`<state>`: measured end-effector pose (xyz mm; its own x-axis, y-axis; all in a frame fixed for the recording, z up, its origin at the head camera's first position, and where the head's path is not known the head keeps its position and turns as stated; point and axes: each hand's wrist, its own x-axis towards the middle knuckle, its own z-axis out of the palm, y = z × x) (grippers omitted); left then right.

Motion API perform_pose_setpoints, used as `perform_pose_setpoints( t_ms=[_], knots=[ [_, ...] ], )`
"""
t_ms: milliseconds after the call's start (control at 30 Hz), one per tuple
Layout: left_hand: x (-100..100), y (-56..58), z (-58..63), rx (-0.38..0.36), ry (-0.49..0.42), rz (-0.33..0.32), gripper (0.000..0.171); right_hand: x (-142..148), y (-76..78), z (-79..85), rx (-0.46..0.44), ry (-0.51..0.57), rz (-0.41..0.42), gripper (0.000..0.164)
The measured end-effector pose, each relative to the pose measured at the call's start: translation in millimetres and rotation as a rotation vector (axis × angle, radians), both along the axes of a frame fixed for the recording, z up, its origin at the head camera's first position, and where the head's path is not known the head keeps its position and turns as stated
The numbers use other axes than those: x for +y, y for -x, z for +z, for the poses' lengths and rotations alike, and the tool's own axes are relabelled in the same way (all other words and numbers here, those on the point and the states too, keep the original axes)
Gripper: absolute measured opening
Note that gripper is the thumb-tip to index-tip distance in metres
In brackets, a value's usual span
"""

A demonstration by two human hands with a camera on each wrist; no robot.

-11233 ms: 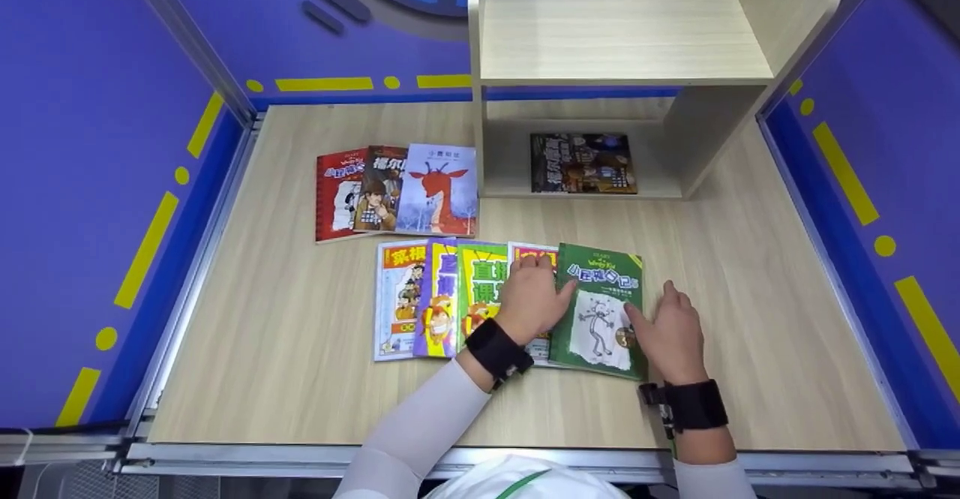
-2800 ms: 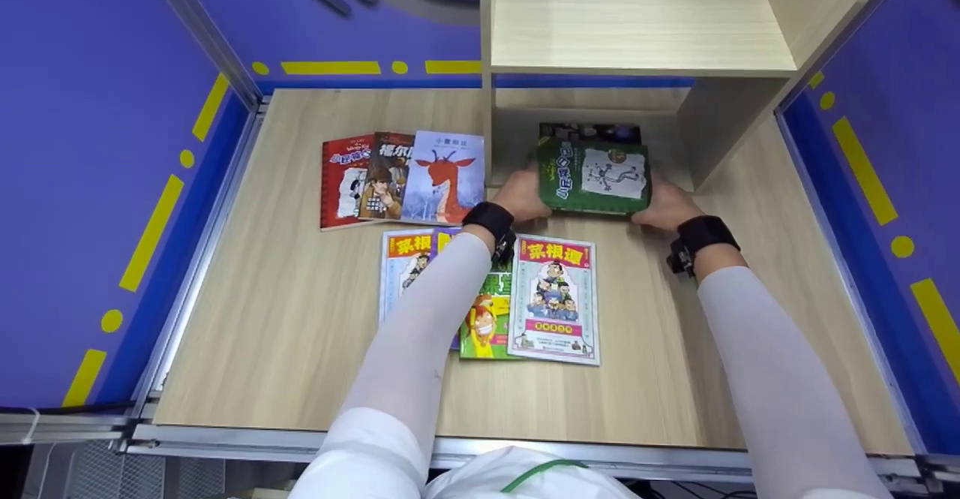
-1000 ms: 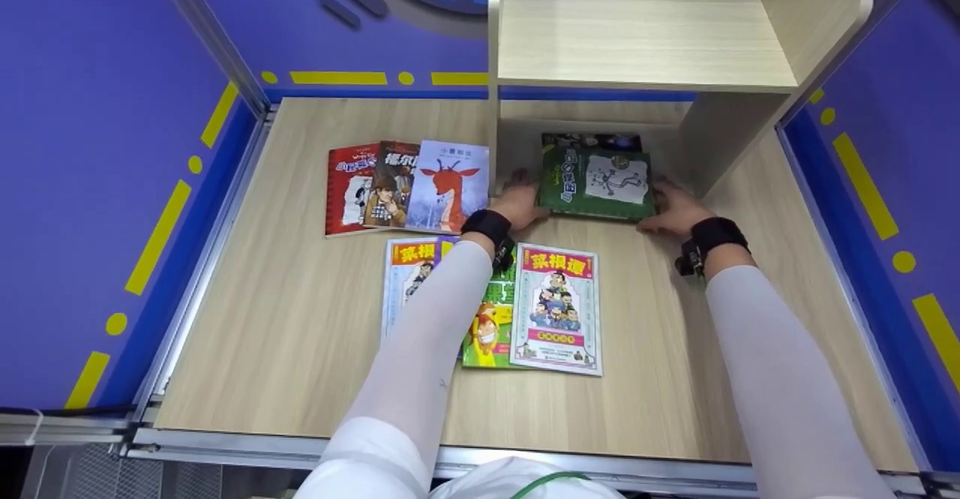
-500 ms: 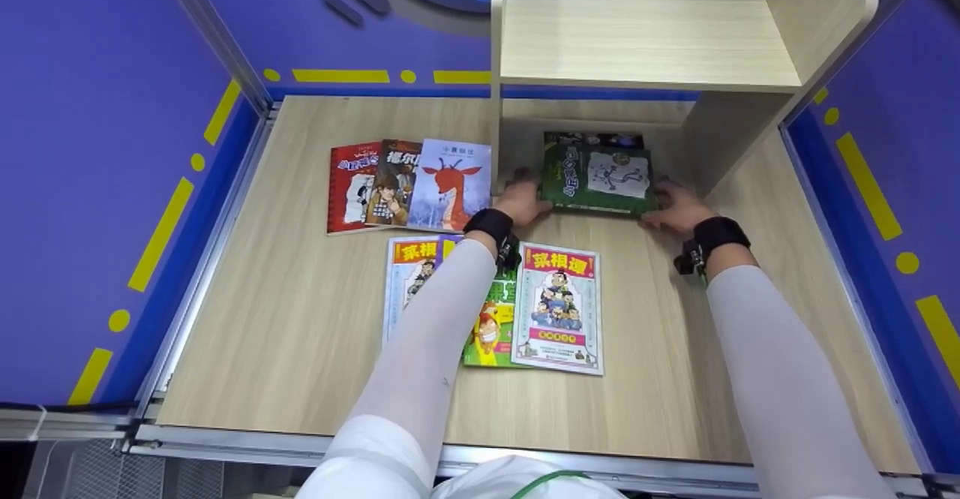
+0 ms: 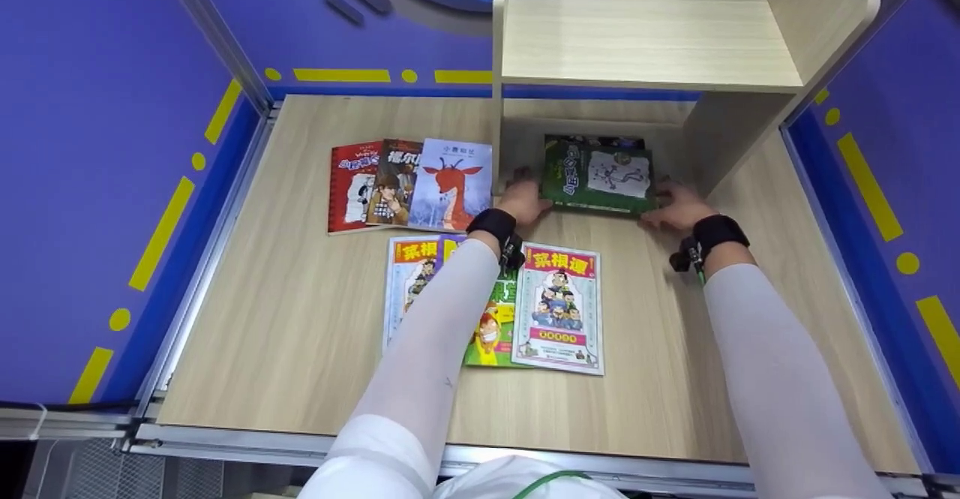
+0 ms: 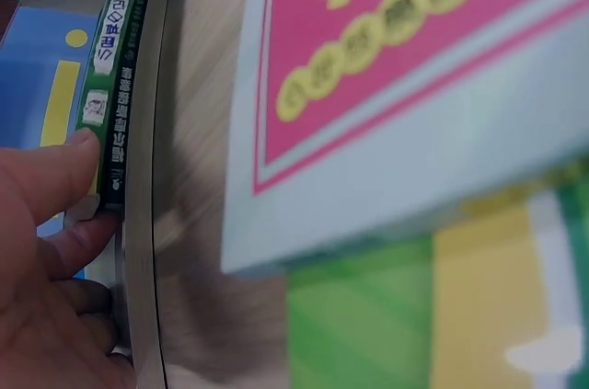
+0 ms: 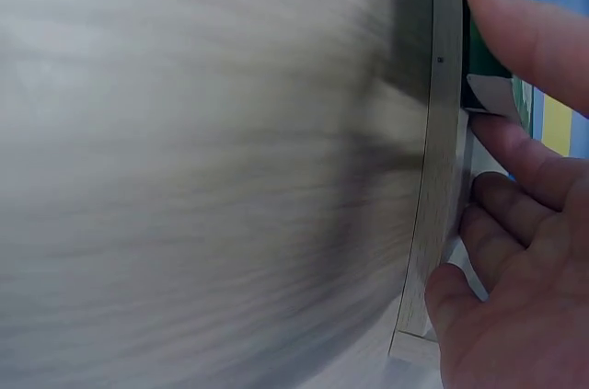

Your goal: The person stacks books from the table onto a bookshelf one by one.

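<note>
A green comic-style book [image 5: 600, 178] lies flat on a dark-covered book [image 5: 626, 141] on the bookshelf's lower level, covering most of it. My left hand [image 5: 523, 200] is at the stack's left end. Its thumb [image 6: 60, 173] presses the green spine, and the index finger touches the lower corner of the stack. At the right end, my right hand [image 5: 679, 208] rests its thumb [image 7: 520, 26] on the spine, with the index finger at the corner. The other fingers of both hands are loosely bent beside the books.
The pale wooden bookshelf [image 5: 652, 37] stands at the back right, its left side panel close to my left hand. A red book [image 5: 352, 191], a brown detective book [image 5: 390, 195] and a deer-cover book [image 5: 450, 187] overlap on the left. Several comics, including a pink-titled one [image 5: 559, 308], overlap in front.
The green book went from the table's front group onto the dark book on the lower shelf. Over the last second it has slid slightly back, with both hands at its ends.
</note>
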<state>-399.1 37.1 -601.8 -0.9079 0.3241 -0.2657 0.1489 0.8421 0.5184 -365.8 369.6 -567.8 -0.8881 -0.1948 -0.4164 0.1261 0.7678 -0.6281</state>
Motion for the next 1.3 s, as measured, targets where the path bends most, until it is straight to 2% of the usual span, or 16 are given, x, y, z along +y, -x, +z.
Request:
perform_pose_setpoints(
  t_ms=[133, 233, 367, 467, 633, 800, 933, 1033, 1167, 1300],
  knots=[
    [3.9, 10.8, -15.2, 0.020, 0.022, 0.008, 0.053, -3.1, -1.8, 2.3, 0.000, -0.011, -0.007, 0.083],
    [6.1, 14.2, -20.5, 0.038, 0.047, 0.015, 0.053, -4.2, -2.3, 2.0, 0.008, -0.012, -0.015, 0.081],
    [6.5, 4.7, -6.1, 0.076, 0.107, 0.012, 0.050, -4.6, -2.4, -1.5, 0.025, -0.022, -0.026, 0.079],
    [6.5, -4.7, 7.5, 0.104, 0.149, -0.007, 0.052, -6.1, -2.4, -6.4, 0.075, -0.061, -0.037, 0.075],
    [8.5, -8.2, 12.3, 0.157, 0.190, -0.032, 0.048, -11.1, -1.8, -13.5, 0.176, -0.143, -0.045, 0.060],
    [11.7, -7.2, 11.7, 0.178, 0.258, -0.067, 0.045, -15.8, -2.1, -14.6, 0.187, -0.155, -0.042, 0.053],
    [14.0, -8.7, 15.0, 0.186, 0.331, -0.118, 0.038, -17.9, -1.5, -13.6, 0.177, -0.169, -0.030, 0.056],
    [15.3, -10.1, 16.4, 0.185, 0.364, -0.142, 0.031, -18.3, 0.3, -13.3, 0.155, -0.182, -0.023, 0.067],
    [17.5, -9.0, 15.1, 0.152, 0.375, -0.147, 0.028, -18.4, 3.1, -13.0, 0.124, -0.197, -0.024, 0.081],
    [18.0, -8.2, 16.5, 0.124, 0.359, -0.139, 0.028, -18.5, 3.3, -12.6, 0.116, -0.180, -0.031, 0.081]
  ],
)
